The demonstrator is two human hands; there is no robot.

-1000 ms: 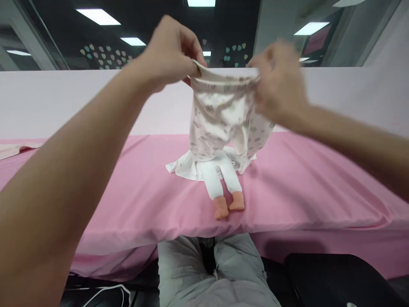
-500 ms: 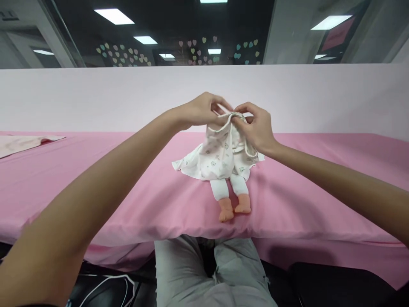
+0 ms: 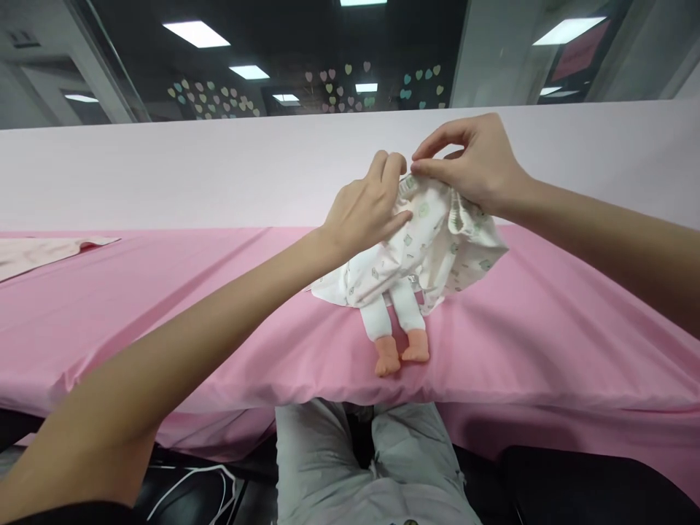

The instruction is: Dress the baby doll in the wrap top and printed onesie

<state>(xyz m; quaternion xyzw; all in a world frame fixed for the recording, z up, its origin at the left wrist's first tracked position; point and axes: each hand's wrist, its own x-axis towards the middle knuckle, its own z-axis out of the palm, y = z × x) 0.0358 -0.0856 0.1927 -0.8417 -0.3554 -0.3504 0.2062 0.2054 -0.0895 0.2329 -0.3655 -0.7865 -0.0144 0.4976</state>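
Observation:
A doll [image 3: 387, 356] lies on the pink cloth with its orange feet toward me and white leggings on its legs. Its upper body and head are hidden under a white printed baby garment [image 3: 394, 255]. My left hand [image 3: 364, 211] lies over the garment's upper left side, its fingers curled at the top edge and the thumb stretched across the fabric. Thumb and forefinger of my right hand [image 3: 481, 160] pinch the top edge, lifting it above the doll. From there the right part of the fabric hangs down, with a gathered, ribbed edge showing.
The pink cloth [image 3: 219, 350] covers the table up to a white wall [image 3: 191, 175]. A folded pale cloth [image 3: 44, 251] lies at the far left. Below the table edge are my grey trousers [image 3: 322, 467], a white cable [image 3: 186, 477] and a black chair [image 3: 590, 485].
My right hand has moved up and to the right, pulling the garment that way and spreading it. My left hand has turned and come down over the fabric. The doll's legs stay put.

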